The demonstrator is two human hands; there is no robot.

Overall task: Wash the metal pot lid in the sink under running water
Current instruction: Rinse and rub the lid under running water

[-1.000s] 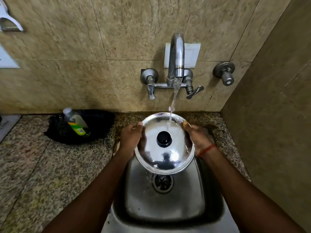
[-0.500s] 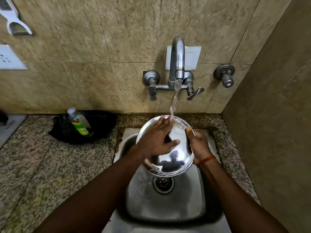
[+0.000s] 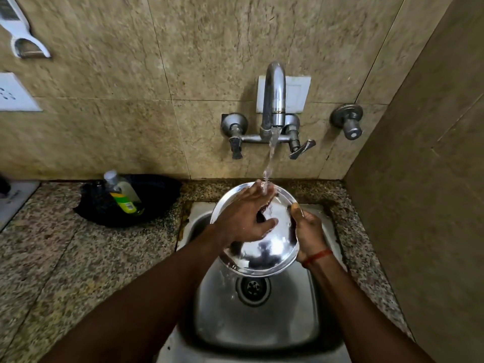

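The shiny round metal pot lid [image 3: 264, 254] is held tilted over the steel sink [image 3: 256, 320], above the drain. My right hand [image 3: 307, 233] grips its right rim, thumb on top. My left hand [image 3: 246, 216] lies flat on the lid's top face with fingers spread, covering the black knob. Water streams from the wall faucet [image 3: 273, 100] onto my left fingertips at the lid's far edge.
A dish soap bottle [image 3: 121, 192] rests in a black bowl [image 3: 157, 195] on the speckled granite counter [image 3: 78, 258] to the left. Tiled walls close in behind and on the right. A separate tap valve [image 3: 348, 121] sticks out right of the faucet.
One second ago both hands held the lid's rim with the knob showing. My left hand has since moved onto the lid's top face and slid toward the water stream.
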